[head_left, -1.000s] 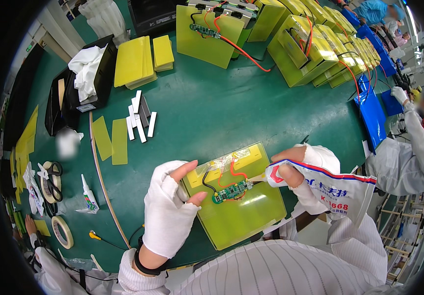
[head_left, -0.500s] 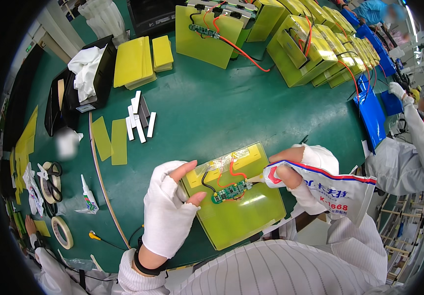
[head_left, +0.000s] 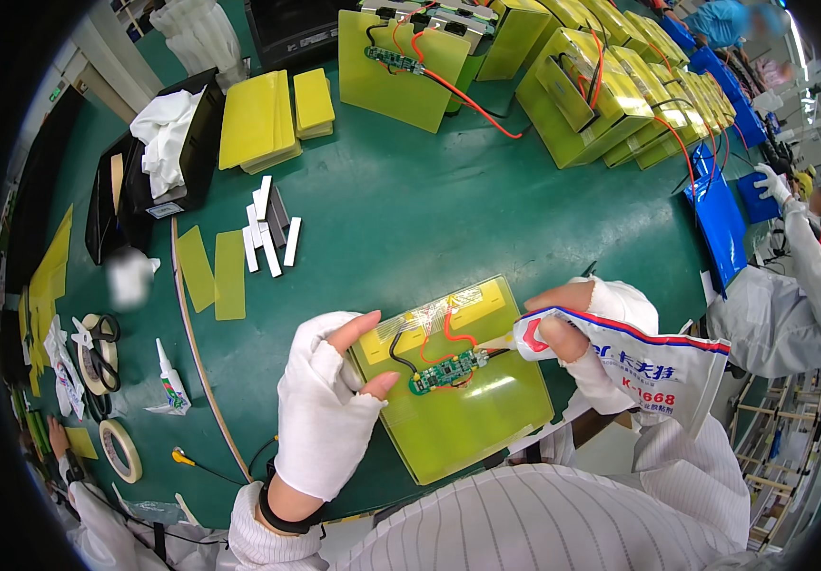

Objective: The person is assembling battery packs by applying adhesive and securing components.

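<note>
A yellow-green battery pack lies in front of me. On its top sits a green circuit board with red and black wires. Gloved with bare fingertips, my left hand grips the pack's left edge, thumb and a finger bent at its top. My right hand, gloved the same way, pinches a white glue tube with blue and red stripes. The tube's nozzle points left, just beyond the board's right end, and the tube's flat tail hangs to the right. Some of the right fingers are hidden behind the tube.
Similar yellow packs stand at the back right. Yellow sheets, white strips and a black bin lie to the back left. At left are a small glue bottle, scissors and tape. Co-workers sit at both sides.
The glue tube and my right hand have shifted slightly right, drawing the nozzle back from the circuit board. My left hand and the pack stay put. The right-side co-worker's hand has moved a little.
</note>
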A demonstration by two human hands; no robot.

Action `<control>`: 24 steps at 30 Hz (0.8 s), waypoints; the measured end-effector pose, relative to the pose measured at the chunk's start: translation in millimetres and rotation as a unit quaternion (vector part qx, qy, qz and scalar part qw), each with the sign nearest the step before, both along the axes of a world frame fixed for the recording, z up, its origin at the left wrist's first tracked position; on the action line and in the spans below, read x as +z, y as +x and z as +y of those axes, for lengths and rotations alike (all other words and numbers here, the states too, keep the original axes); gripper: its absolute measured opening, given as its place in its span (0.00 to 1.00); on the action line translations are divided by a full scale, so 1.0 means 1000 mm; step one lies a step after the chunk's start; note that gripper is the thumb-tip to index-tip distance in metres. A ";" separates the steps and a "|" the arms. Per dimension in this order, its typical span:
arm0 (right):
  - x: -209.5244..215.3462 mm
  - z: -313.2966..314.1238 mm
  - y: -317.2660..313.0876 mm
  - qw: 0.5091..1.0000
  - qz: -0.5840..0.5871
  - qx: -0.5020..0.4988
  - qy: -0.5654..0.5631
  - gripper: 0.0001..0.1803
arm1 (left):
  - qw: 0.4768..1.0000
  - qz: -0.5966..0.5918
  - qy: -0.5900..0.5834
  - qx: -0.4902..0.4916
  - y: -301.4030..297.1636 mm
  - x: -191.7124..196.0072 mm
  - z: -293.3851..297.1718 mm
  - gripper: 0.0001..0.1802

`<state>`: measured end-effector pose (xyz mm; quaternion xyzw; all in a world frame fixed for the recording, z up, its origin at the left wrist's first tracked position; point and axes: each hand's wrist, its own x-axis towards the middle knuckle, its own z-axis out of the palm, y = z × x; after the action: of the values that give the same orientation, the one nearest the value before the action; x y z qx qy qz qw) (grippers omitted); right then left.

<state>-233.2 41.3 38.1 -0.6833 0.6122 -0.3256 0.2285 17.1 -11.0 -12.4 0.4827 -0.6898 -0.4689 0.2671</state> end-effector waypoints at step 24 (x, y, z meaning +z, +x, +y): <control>0.002 0.000 -0.001 1.000 0.014 0.004 0.013 0.15 | 1.000 -0.008 -0.002 0.002 0.000 0.000 0.000 0.31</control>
<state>-233.7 41.8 39.8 -0.6870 0.6169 -0.3075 0.2301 17.5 -11.1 -12.6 0.4873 -0.6921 -0.4631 0.2629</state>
